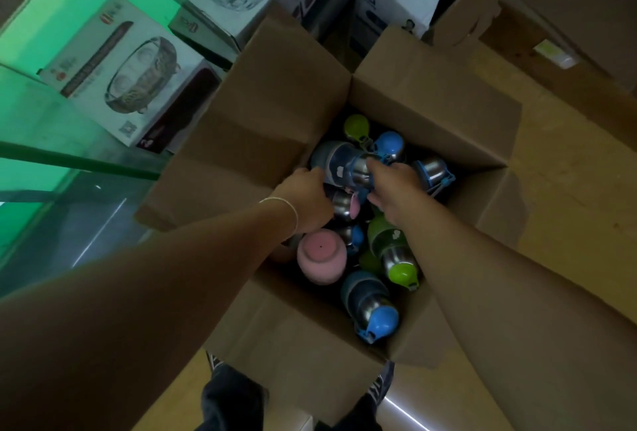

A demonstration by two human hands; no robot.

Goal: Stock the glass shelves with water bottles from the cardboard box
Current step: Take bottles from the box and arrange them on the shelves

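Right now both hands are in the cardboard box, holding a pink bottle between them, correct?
Not quite. In the head view the left hand and right hand are both in the cardboard box, but the bottle between them is the blue bottle; the pink bottle lies untouched nearer the person.

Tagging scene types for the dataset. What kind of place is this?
Likely a shop floor or its stockroom. Boxed glass bowls sit on a glass shelf, more cartons are stacked behind, and both hands reach into an open cardboard box of loose water bottles.
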